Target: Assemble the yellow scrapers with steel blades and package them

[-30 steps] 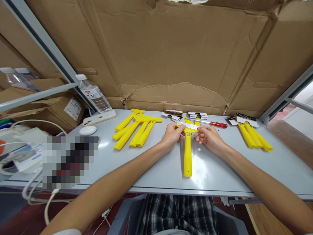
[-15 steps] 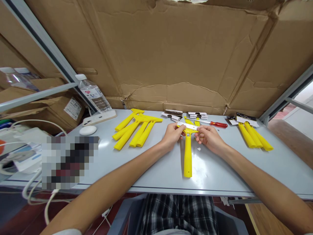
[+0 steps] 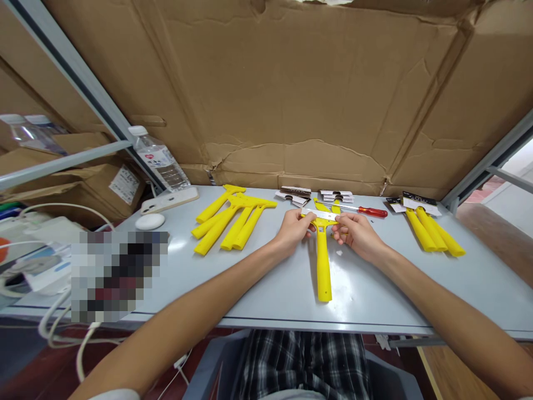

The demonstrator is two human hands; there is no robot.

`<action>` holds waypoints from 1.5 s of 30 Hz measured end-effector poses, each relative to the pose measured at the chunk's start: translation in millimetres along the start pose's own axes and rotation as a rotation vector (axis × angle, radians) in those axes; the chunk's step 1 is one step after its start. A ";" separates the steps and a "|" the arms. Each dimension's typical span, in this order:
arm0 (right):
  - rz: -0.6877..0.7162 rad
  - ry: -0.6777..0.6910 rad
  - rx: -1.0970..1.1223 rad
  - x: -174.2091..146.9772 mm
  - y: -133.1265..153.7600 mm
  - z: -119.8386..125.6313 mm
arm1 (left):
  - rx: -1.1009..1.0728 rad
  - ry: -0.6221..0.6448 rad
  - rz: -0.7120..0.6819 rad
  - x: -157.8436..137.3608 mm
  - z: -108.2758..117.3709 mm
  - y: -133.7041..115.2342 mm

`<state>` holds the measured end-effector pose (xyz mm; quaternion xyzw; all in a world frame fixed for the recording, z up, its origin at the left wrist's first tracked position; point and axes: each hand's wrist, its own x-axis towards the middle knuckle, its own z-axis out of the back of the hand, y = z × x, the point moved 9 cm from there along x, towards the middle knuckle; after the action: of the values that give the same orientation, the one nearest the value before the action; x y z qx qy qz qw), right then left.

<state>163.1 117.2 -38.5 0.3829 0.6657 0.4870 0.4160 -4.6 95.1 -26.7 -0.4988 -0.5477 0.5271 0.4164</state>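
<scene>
The left hand (image 3: 295, 229) and the right hand (image 3: 358, 234) meet at the T-shaped head of a yellow scraper (image 3: 323, 264), above the middle of the grey tabletop (image 3: 266, 294); the left hand's grip pinches the head's left end, and the right hand's grip pinches its right end. A pale, flat strip (image 3: 320, 214) lies across that head between the fingertips, and the handle points toward the person. Just beyond the hands lies a screwdriver (image 3: 372, 212) with a red handle, near two small piles of folded cards (image 3: 296, 194) (image 3: 336, 196). To the left, a group of yellow scraper handles (image 3: 231, 225) lies overlapping; well apart on the right, three carded scrapers (image 3: 433, 230) lie side by side. A water bottle (image 3: 161, 158) leans near a phone (image 3: 170, 200) and a white oval case (image 3: 150, 221).
</scene>
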 end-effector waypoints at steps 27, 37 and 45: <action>0.423 0.202 -1.398 9.9 43.7 32.7 | -0.011 -0.050 0.008 6.1 9.2 2.4; 0.507 0.127 -1.534 2.0 31.1 7.2 | 0.002 -0.062 0.005 7.3 9.6 3.0; 0.441 0.211 -1.498 -1.5 47.6 24.6 | 0.004 -0.058 0.002 8.6 10.9 5.0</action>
<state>191.4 135.0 3.4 0.0757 0.1047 0.9110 0.3918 -16.2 101.5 -33.3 -0.4832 -0.5579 0.5429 0.4007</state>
